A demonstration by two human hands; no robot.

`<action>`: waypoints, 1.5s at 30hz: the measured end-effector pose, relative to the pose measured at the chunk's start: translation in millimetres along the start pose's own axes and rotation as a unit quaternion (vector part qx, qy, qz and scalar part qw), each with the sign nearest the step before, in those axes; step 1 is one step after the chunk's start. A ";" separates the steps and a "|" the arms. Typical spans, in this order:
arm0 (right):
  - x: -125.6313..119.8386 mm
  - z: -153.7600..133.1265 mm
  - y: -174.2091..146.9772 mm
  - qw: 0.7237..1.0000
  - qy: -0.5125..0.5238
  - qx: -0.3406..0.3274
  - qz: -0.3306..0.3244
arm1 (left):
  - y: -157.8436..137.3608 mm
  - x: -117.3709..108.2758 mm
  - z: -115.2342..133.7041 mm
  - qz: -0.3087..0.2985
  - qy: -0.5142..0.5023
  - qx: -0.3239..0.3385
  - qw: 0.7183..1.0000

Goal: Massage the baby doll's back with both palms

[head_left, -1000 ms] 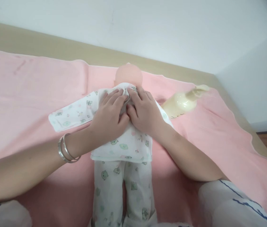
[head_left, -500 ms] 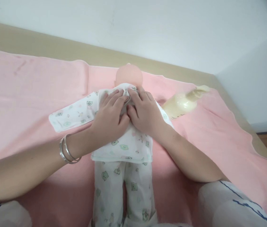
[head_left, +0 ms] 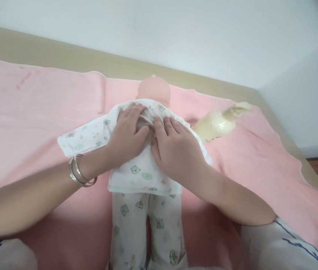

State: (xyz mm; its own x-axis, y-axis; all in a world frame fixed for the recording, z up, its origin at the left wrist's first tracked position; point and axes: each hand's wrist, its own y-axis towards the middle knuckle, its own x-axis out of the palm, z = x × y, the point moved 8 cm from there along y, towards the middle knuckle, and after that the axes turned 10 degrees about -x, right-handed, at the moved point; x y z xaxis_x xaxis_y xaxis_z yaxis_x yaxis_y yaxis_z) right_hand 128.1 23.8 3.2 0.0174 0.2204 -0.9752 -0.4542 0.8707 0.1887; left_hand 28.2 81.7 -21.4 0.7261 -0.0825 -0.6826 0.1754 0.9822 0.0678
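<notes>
A doll lies on its length in front of me, its smooth round head (head_left: 153, 90) at the far end. It wears a white long-sleeved baby shirt (head_left: 144, 176) with small green animal prints and matching trousers (head_left: 132, 225). My left hand (head_left: 127, 133) lies over the shirt's left upper part, fingers stretched out on the cloth and thumb apart. Beside it my right hand (head_left: 180, 150) has bent fingers on a fold of the shirt near the middle, thumb below them. The cloth is bunched between both hands. The doll's face is not visible.
A pale yellow pump bottle (head_left: 215, 125) lies on its side to the right of the doll. Under everything spreads a pink blanket (head_left: 35, 112) with wavy edges. Past it show the tan surface's border (head_left: 63, 52) and a white wall (head_left: 175, 33).
My right hand has drawn down and slightly right from the collar. The shirt's neck part now lies smoother below the head. My left hand has shifted slightly up and left.
</notes>
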 end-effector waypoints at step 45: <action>21.7 36.8 25.1 0.991 0.123 0.032 0.031 | -6.3 1.0 16.8 -0.004 0.128 0.084 0.988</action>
State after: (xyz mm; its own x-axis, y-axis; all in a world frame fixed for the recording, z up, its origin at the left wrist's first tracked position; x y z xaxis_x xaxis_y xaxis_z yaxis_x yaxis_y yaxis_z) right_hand 149.9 66.7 -9.0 -0.2299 0.1670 -0.9588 -0.3906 0.8865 0.2481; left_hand 39.0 72.6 -10.4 0.5361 -0.0234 -0.8439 0.3043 0.9378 0.1673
